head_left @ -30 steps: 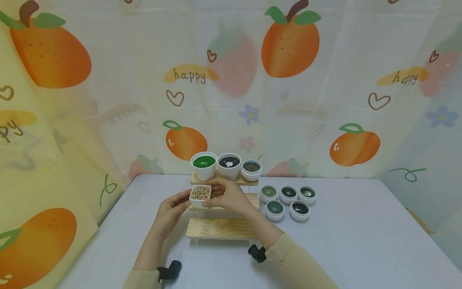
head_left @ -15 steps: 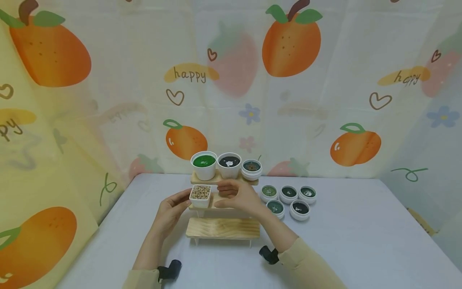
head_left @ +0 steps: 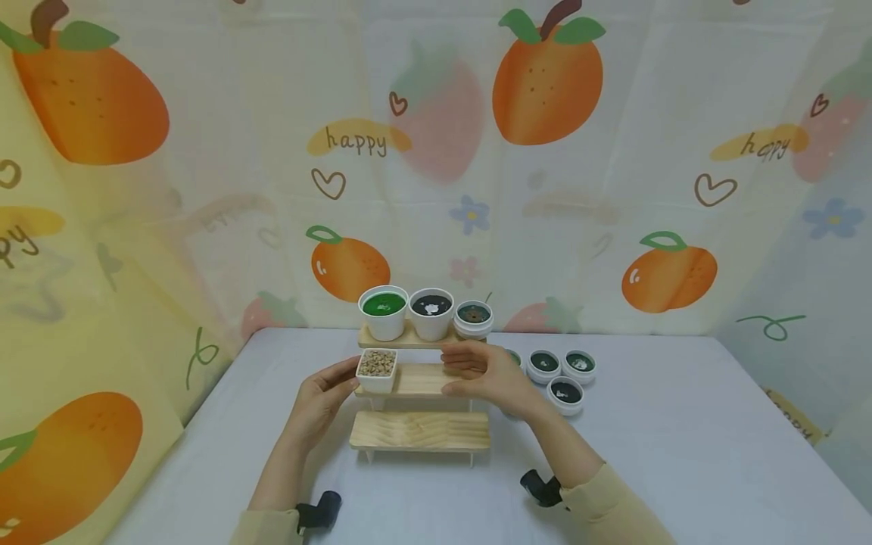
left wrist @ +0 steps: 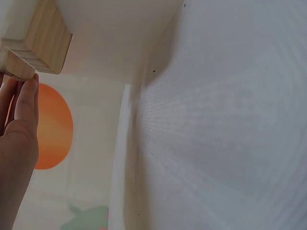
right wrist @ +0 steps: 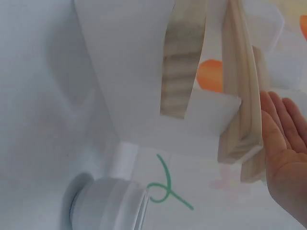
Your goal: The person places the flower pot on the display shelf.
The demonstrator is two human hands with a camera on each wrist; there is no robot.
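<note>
A small square white pot point(head_left: 376, 373), topped with beige gravel-like bits, sits at the left end of the middle wooden shelf point(head_left: 425, 380). My left hand point(head_left: 320, 401) touches its left side, thumb near the front corner and fingers extended behind. In the left wrist view, the fingertips of the left hand point(left wrist: 21, 115) meet the end of a wooden board point(left wrist: 19, 68). My right hand point(head_left: 500, 382) holds nothing and hovers by the shelf's right end, thumb apart from the fingers. From the right wrist, that hand point(right wrist: 288, 148) shows extended fingers beside the stacked board ends point(right wrist: 244, 134).
On the top shelf point(head_left: 409, 341) stand a cup with a green surface point(head_left: 384, 318), a dark-filled cup point(head_left: 432, 318) and a low round jar point(head_left: 473, 324). The front shelf point(head_left: 420, 431) is bare wood. Several low round jars point(head_left: 565, 397) stand right, partly behind my right hand.
My right hand has let go of the square pot and moved right, now covering some of the round jars. The left hand stays at the pot, which has not moved.
</note>
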